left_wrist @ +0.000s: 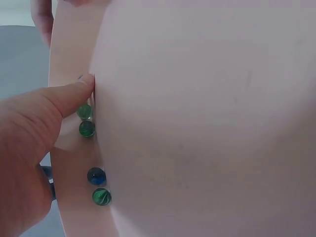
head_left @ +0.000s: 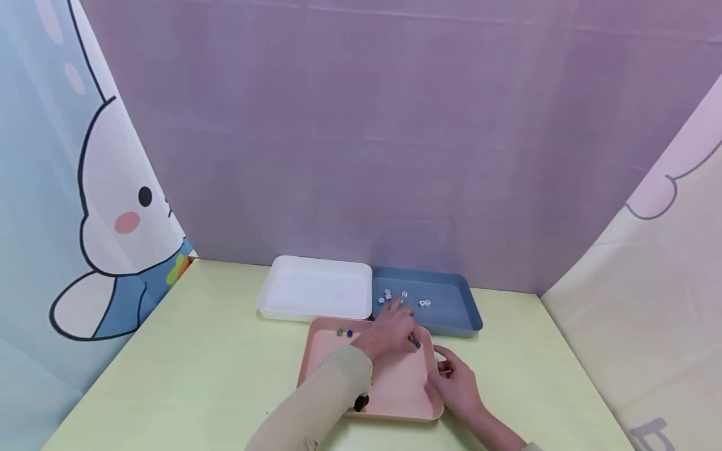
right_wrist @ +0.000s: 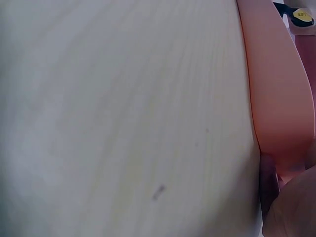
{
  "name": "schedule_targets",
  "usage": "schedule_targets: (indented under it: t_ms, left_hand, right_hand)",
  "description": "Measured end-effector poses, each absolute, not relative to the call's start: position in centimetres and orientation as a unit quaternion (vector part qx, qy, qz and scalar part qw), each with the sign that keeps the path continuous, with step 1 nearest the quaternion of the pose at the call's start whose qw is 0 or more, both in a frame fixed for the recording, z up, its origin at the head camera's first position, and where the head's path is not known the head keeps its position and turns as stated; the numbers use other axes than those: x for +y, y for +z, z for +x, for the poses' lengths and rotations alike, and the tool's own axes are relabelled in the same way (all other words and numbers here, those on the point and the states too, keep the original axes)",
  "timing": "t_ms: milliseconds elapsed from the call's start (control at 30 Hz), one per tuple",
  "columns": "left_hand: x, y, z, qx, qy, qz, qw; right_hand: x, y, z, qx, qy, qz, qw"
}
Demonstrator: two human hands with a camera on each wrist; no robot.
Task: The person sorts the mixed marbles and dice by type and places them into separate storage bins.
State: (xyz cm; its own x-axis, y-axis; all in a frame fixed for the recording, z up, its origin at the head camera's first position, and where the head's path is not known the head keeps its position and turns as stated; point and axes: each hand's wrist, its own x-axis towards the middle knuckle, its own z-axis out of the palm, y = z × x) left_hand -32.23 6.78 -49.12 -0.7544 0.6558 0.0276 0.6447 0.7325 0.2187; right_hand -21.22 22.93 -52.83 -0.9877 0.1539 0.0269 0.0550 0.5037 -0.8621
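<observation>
My left hand reaches across the far rim of the pink tray, its fingers over the blue tray close to several small white cubes with dark markings. Inside the pink tray, my left thumb rests among glass marbles lined along the wall; a green marble, a blue marble and a swirled green marble show there. Part of another blue marble is hidden by the thumb. At the pink tray's right side, my right hand grips the rim, thumb on top and other fingers outside.
A white tray stands at the back left, beside the blue one and behind the pink one. More white cubes lie in the blue tray. The pale wooden table meets a purple curtain at the back, with printed curtains at both sides.
</observation>
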Motion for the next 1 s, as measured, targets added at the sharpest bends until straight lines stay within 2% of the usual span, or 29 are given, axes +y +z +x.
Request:
schedule_targets:
  t_ms: [267,500,633,867,1000]
  left_hand:
    - [8.0,-49.9,-31.5,0.924,0.106,0.368,0.021]
    - [7.9,-49.8,-31.8,0.92,0.1,0.378,-0.003]
    - [7.6,-49.6,-32.2,0.917,0.125,0.378,0.005]
    - [5.8,-47.6,-34.1,0.917,0.178,0.358,0.012]
    - [3.7,-45.9,-34.9,0.901,0.262,0.346,0.024]
  right_hand:
    - [23.2,-52.9,-20.6,-0.868,0.488,-0.081,0.046]
    - [22.8,-52.8,-21.0,-0.864,0.496,-0.063,0.055]
    - [22.7,-52.8,-21.0,-0.864,0.497,-0.068,0.051]
    - [22.6,-52.9,-21.2,-0.867,0.49,-0.075,0.053]
    - [22.7,-52.9,-21.3,-0.867,0.489,-0.075,0.056]
